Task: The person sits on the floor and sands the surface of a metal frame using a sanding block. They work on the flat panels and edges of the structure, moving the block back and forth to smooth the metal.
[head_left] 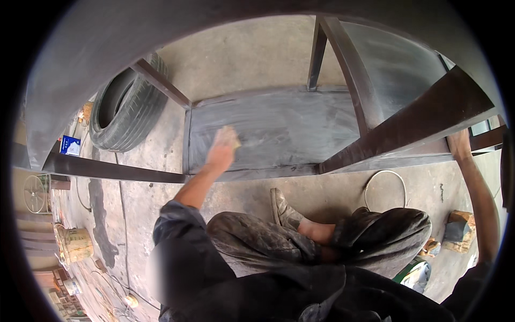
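Holding one small yellowish pad [236, 143], the left hand [222, 146] reaches over one flat grey panel [289, 123]. Right of the panel, beside one slanted brown beam [410, 121], the right hand [459, 144] stretches out, grip unclear.

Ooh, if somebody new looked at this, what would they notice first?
Probably the big, flat, dusty dark-grey panel in the middle, where the blurred left hand seems to hold a small yellowish piece. Next, maybe the round black rubber tyre on the pale concrete floor, at the upper left.
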